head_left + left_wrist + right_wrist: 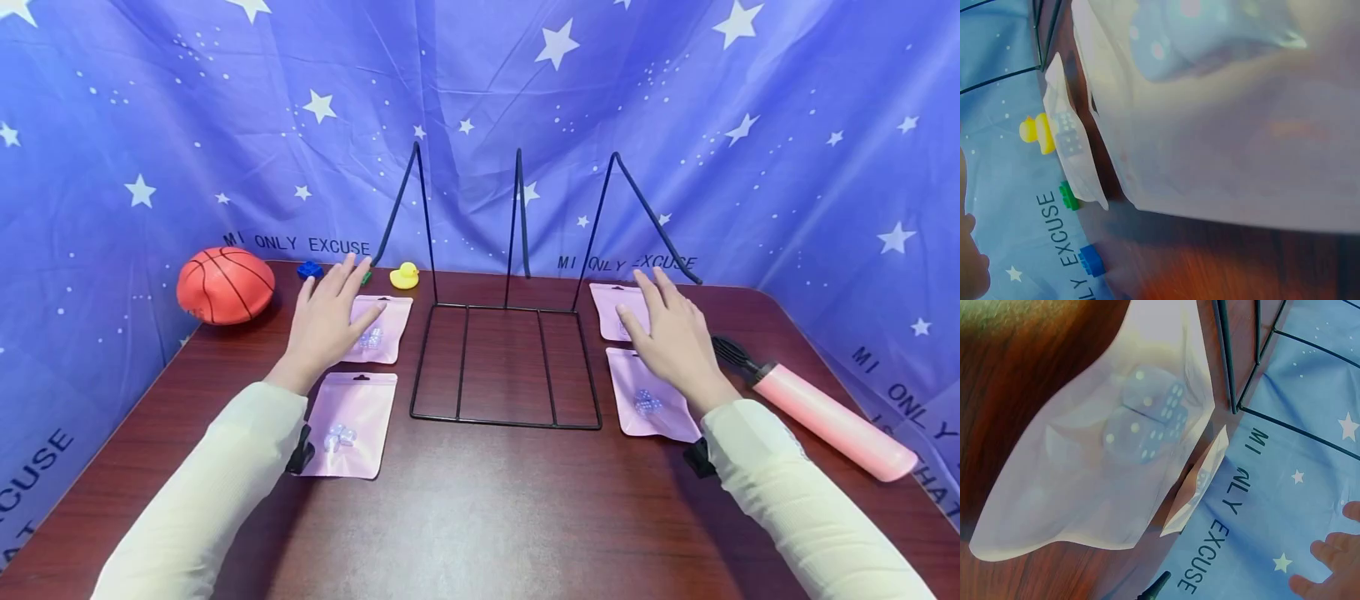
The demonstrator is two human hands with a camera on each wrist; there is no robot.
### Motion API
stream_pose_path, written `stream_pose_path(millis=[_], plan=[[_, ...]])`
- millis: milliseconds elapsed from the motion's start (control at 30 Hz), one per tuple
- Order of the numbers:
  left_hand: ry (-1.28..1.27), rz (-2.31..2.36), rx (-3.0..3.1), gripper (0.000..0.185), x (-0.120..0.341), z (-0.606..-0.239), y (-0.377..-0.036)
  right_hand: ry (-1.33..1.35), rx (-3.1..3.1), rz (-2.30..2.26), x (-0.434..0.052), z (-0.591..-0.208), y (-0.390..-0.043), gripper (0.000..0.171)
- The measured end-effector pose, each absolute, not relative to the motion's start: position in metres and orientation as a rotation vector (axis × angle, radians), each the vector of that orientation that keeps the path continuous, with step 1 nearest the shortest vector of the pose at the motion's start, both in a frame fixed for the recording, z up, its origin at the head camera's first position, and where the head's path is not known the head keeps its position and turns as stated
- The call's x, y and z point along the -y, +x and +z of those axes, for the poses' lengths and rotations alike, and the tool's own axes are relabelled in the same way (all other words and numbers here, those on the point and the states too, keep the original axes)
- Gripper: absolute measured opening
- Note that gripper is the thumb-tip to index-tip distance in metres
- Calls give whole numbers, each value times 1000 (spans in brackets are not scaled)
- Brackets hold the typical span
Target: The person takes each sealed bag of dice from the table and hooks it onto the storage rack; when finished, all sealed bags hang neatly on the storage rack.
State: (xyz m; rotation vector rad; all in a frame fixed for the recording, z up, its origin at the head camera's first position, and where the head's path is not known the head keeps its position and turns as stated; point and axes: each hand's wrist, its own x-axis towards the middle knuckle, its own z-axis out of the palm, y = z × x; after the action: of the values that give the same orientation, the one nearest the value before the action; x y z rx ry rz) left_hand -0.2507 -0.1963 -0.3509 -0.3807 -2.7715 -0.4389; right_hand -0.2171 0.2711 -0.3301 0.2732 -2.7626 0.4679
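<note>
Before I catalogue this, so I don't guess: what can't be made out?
Head: small green toy block, partly behind left hand.
Head: far right pink plastic pouch, right side covered by right hand.
Left wrist: near left pink plastic pouch, blurred, cut by top and right edges.

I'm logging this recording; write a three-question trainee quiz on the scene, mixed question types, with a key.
1. How many pink pouches lie on the table?
2. True or false: in the head view, the basketball is left of the wire rack.
3. Which object lies on the table to the right of the right hand?

Key: 1. Four. 2. True. 3. The pink cylinder.
</note>
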Motion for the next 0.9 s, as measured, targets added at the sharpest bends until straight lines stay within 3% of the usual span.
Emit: stream_pose_path(millis=[600, 900], plan=[[-270, -771, 2660, 67, 154, -350, -272, 300, 2535, 761, -282, -330, -210, 50], [-149, -970, 2563, 56, 137, -348, -277, 212, 2522, 997, -288, -326, -205, 57]])
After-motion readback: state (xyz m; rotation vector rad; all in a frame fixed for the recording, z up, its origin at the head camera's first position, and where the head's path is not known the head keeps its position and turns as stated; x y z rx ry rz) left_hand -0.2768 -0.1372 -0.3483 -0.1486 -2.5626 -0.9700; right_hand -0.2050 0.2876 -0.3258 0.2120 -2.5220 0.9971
